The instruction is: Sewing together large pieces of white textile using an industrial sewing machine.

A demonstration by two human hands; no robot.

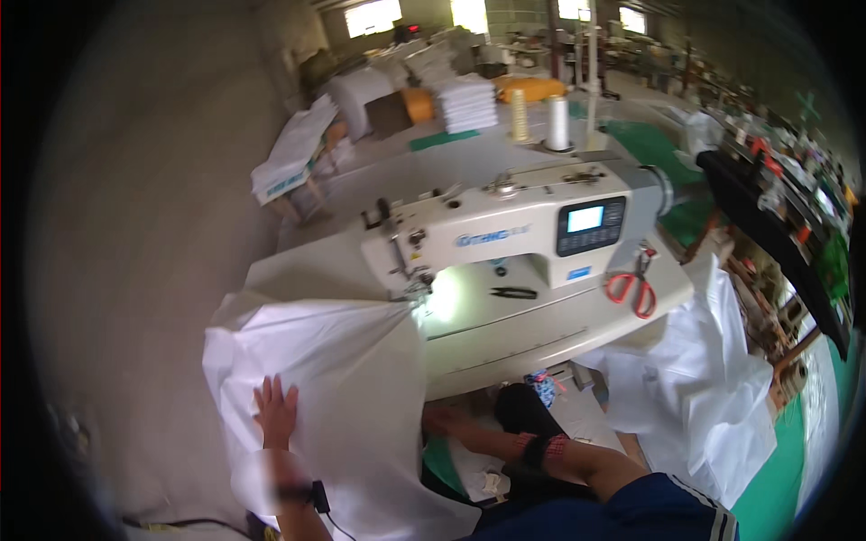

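Note:
A large white sheet of fabric [338, 379] spreads over the left end of the sewing table and hangs toward me. Its upper corner lies under the needle area of a white sewing machine [487, 225], where a lamp glows. My left hand [276, 415] rests flat on the sheet with fingers spread. At the sheet's right edge, below the table's front edge, is my right hand [444, 420]; its fingers are blurred and partly hidden, so their grip does not show. Black thread snips [514, 293] lie under the machine's arm. Red-handled scissors [631, 293] lie at its right.
Two thread cones, one yellowish [520, 115] and one white [558, 124], stand behind the machine. More white fabric [686, 379] hangs off the table's right side. A folded white stack [466, 104] sits farther back. A black padded bar [771, 239] slants at the right.

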